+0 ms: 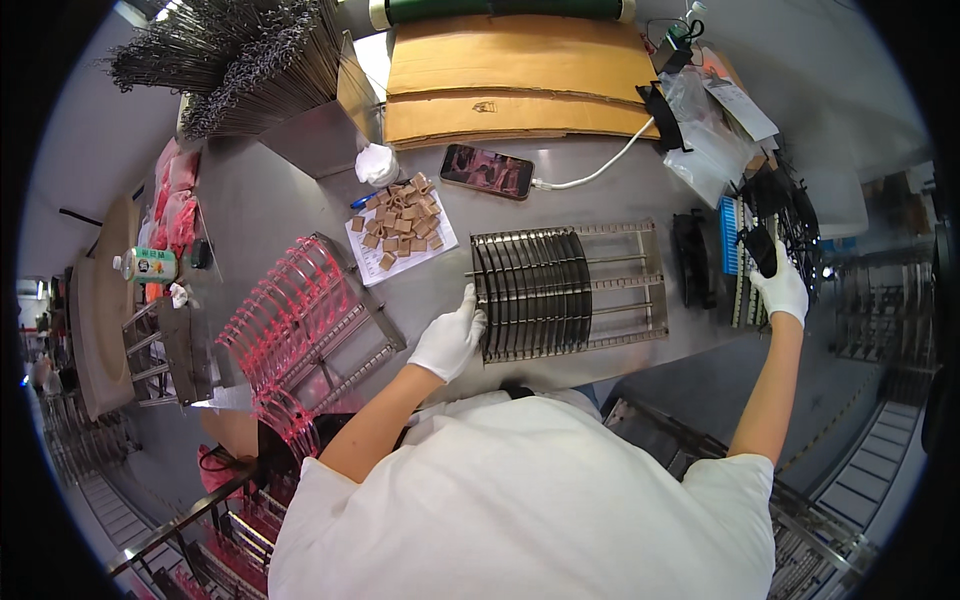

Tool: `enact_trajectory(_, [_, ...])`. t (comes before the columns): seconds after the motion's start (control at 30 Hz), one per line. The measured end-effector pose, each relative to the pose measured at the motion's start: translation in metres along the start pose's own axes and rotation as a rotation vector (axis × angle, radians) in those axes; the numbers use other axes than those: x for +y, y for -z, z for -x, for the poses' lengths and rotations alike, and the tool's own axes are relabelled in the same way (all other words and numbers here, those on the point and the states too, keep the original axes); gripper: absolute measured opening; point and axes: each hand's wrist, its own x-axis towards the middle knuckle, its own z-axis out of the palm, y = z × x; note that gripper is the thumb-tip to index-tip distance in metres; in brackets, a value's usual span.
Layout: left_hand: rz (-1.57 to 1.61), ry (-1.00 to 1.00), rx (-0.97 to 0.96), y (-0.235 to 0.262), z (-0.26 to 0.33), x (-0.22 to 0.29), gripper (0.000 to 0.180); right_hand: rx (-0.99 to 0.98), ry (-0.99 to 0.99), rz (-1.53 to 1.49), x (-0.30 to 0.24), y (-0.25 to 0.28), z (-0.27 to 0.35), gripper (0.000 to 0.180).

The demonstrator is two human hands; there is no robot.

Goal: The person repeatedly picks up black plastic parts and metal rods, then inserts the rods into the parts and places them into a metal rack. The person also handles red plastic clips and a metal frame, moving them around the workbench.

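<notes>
A metal rack (628, 283) lies on the steel table in front of me, its left part filled with a row of black curved strips (535, 295). My gloved left hand (450, 335) is closed on the left end of this rack. Off to the right, my gloved right hand (783, 288) grips a dark curved piece (762, 252), whose exact kind I cannot make out. It is beside a heap of black parts (790, 205). Another black part (692, 260) lies between the rack and that heap.
Left of me stands a rack of clear pink-edged curved pieces (300, 310). Brown square pieces (402, 220) lie on a paper sheet (375, 262). Farther back are a cabled phone (487, 171), cardboard (520, 65) and a bin of metal hooks (300, 140). A blue strip (728, 235) lies near the heap.
</notes>
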Motion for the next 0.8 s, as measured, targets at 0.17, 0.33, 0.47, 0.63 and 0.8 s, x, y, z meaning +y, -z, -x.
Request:
enact_trajectory(0.17, [-0.117,0.014,0.041,0.014,-0.014,-0.002,0.056,-0.079,0.03,0.007,0.02,0.0,-0.015,0.084])
enact_trajectory(0.33, [-0.101,0.016,0.051,0.017,-0.012,-0.004,0.053,-0.025,-0.019,-0.114,0.002,0.027,0.0,0.07])
enact_trajectory(0.47, [0.121,-0.053,0.209,0.044,-0.034,-0.016,0.046,-0.036,0.01,-0.252,0.02,0.02,-0.011,0.062])
enact_trajectory(0.63, [-0.321,-0.214,0.376,0.119,-0.136,0.019,0.046,-0.072,0.033,-0.406,0.049,0.005,-0.033,0.082])
enact_trajectory(0.8, [-0.842,-0.301,-0.06,0.13,-0.222,0.022,0.091,0.039,0.109,-0.477,0.064,0.003,-0.037,0.083])
